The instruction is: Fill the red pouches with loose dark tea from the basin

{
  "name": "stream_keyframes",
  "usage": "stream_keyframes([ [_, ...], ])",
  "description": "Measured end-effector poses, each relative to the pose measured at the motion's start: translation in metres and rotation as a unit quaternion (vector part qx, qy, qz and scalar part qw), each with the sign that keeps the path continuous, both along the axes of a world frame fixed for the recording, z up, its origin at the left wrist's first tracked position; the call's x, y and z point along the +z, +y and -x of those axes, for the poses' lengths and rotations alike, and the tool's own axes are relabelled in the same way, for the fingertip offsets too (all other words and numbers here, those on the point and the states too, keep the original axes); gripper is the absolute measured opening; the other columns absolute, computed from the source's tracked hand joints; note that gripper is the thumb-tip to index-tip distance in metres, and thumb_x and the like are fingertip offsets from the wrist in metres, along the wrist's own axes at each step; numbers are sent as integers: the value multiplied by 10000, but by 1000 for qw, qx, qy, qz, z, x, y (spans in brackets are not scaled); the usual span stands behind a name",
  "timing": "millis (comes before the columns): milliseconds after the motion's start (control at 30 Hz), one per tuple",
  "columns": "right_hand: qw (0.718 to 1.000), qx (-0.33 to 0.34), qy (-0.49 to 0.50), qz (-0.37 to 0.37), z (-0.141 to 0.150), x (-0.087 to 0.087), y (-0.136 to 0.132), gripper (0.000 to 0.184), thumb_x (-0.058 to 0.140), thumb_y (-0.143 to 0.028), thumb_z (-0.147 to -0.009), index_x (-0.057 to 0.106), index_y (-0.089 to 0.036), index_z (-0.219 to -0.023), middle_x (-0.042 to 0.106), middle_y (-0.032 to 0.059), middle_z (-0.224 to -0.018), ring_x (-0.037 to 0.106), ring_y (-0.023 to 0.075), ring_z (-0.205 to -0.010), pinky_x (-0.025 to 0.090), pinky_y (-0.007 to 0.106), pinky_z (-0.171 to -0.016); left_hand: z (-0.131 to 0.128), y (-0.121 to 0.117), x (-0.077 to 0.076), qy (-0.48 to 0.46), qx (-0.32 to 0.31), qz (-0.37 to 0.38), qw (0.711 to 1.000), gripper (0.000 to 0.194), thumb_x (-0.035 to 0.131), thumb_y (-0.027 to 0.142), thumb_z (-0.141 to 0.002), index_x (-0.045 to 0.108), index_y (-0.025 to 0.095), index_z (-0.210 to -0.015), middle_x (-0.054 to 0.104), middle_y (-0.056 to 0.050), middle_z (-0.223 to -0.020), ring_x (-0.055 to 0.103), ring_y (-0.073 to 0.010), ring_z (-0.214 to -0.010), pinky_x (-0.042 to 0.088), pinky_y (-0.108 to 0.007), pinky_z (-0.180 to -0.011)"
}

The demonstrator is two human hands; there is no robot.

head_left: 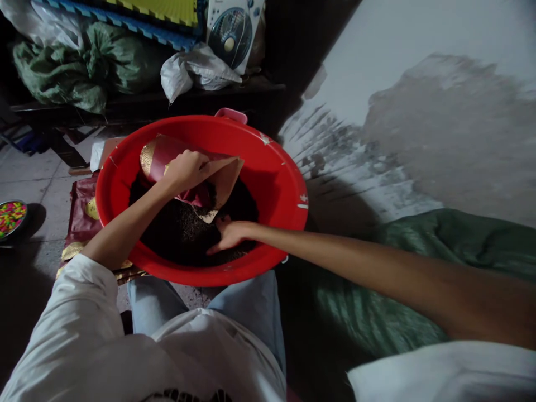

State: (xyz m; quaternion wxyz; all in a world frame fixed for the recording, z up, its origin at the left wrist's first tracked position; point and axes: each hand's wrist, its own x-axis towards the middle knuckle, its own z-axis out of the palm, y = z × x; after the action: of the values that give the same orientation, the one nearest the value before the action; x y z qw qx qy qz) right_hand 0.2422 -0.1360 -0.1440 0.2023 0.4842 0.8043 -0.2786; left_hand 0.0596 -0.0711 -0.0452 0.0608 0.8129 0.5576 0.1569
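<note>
A big red basin (288,184) stands in front of my knees, with dark, loose, leaf-like bits (180,229) in its bottom. Inside it a maroon bag (156,159) with gold patterns lies on its side, its tan-lined mouth turned right and down over the dark bits. My left hand (188,167) is closed on the bag's upper edge near the mouth. Just below the mouth, my right hand (232,233) reaches low into the dark bits, thumb apart from the fingers. Its fingertips are partly hidden by the bag's lip and the shadow.
More maroon bags (81,209) lie left of the basin. A bowl of colourful pieces (12,218) is at the far left. Behind are a dark bench (138,100), green sacks (113,58), a white bag (201,70) and a fan (230,36). A large green sack (460,240) lies at right, by the stained wall (419,111).
</note>
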Motion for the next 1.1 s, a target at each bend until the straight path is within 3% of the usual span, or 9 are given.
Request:
stream_keyframes([
  [200,998,30,50,21,-24,19,5,794,932,-361,-809,670,-200,-1541,748,167,-1477,704,399,-1395,571,446,-1168,2,1,-11,47,-36,25,998,354,564,380,-1062,861,208,-973,785,-117,-912,757,-266,-895,499,-321,-750],
  [300,976,-119,144,107,-32,31,20,534,936,-350,-816,773,-219,-1308,814,127,-1348,755,333,-1296,587,422,-1143,3,0,-11,54,-40,27,997,365,561,383,-1061,874,206,-1000,796,-123,-918,757,-267,-887,501,-326,-747],
  [433,813,-387,408,152,-12,50,37,372,675,-573,-1050,704,-234,-1200,841,125,-1147,784,275,-1100,648,464,-1025,2,0,-10,29,-57,20,998,341,585,356,-1043,882,196,-989,803,-129,-892,736,-238,-823,473,-321,-715],
  [500,750,-395,506,157,0,61,40,376,481,-560,-1139,655,-244,-1244,823,121,-1160,765,272,-1116,646,494,-1031,3,0,-10,3,-71,12,997,352,578,356,-1052,877,187,-977,799,-124,-867,709,-212,-772,446,-314,-692],
  [567,733,-371,547,160,2,72,41,369,429,-548,-1155,620,-255,-1274,793,118,-1229,746,272,-1149,636,518,-1056,3,-1,-10,-18,-78,5,997,372,563,351,-1060,865,168,-940,784,-118,-832,673,-190,-722,418,-314,-670],
  [733,793,-337,508,-4,-32,89,38,266,580,-514,-1107,626,-267,-1195,712,93,-1268,757,251,-1051,678,486,-949,9,4,10,-56,-51,-17,997,333,576,274,-1016,769,157,-771,673,-62,-713,585,-169,-672,391,-336,-663],
  [900,820,-258,405,-310,-64,86,36,254,598,-409,-1067,673,-246,-1247,710,128,-1346,709,321,-1255,595,525,-1133,27,23,76,-171,9,-157,973,428,544,174,-994,396,230,-597,447,-14,-650,544,-174,-755,468,-360,-772],
  [967,840,-217,355,-348,-67,81,35,294,598,-369,-1052,681,-220,-1292,716,158,-1359,666,354,-1344,510,564,-1236,36,32,105,-196,39,-183,963,449,541,146,-968,299,240,-601,434,-13,-644,544,-180,-769,506,-370,-794],
  [1100,903,-150,264,-304,-64,67,30,389,582,-385,-1058,682,-169,-1366,710,204,-1369,665,370,-1355,490,550,-1255,51,43,133,-227,95,-180,952,325,523,246,-985,544,244,-661,600,-30,-722,619,-230,-816,526,-375,-703],
])
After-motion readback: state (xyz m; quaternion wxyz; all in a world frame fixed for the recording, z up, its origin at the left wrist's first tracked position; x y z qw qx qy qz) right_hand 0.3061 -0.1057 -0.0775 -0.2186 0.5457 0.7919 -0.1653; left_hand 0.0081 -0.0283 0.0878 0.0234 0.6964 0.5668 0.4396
